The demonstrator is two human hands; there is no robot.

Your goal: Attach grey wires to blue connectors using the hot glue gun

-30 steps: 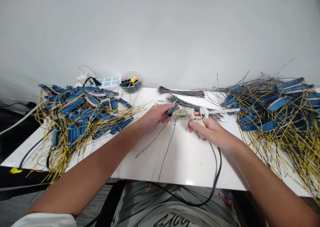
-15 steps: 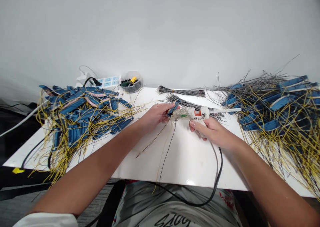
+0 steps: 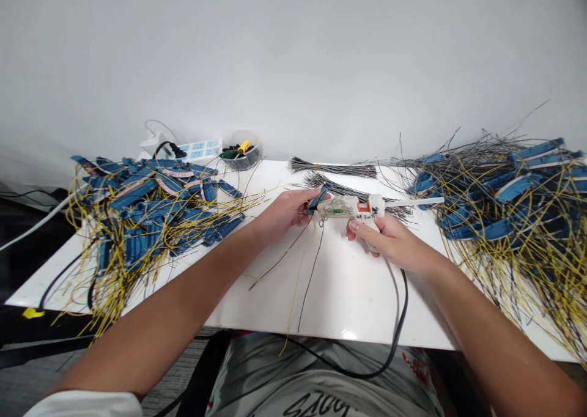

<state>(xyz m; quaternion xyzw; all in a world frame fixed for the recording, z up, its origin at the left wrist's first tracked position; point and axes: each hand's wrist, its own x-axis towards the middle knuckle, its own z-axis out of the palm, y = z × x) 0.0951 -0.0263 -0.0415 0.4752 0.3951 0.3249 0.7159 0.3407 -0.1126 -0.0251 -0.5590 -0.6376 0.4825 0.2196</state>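
My left hand [image 3: 293, 208] pinches a small blue plastic piece [image 3: 322, 192] with thin yellow and black wires hanging from it. Around the handle of a white hot glue gun [image 3: 362, 211] my right hand [image 3: 383, 236] is closed. The gun lies on its side in the air, its nozzle end at the blue piece; whether they touch I cannot tell. A white glue stick [image 3: 419, 202] juts from the gun's rear to the right. A black cord [image 3: 405, 307] runs down from the handle. The exact point of the nozzle is hidden close to my left fingers.
Blue pieces with yellow wires [image 3: 151, 221] are heaped on the left of the white table [image 3: 339, 301]. Another heap [image 3: 518, 203] covers the right. Behind my hands lie bundles of black wires [image 3: 334, 168]. A power strip [image 3: 199, 150] and a clear tub [image 3: 243, 151] stand at the back.
The glue gun has shifted very slightly to the right. A dark hanging wire has swung a little to the right. My left hand stays about where it was.
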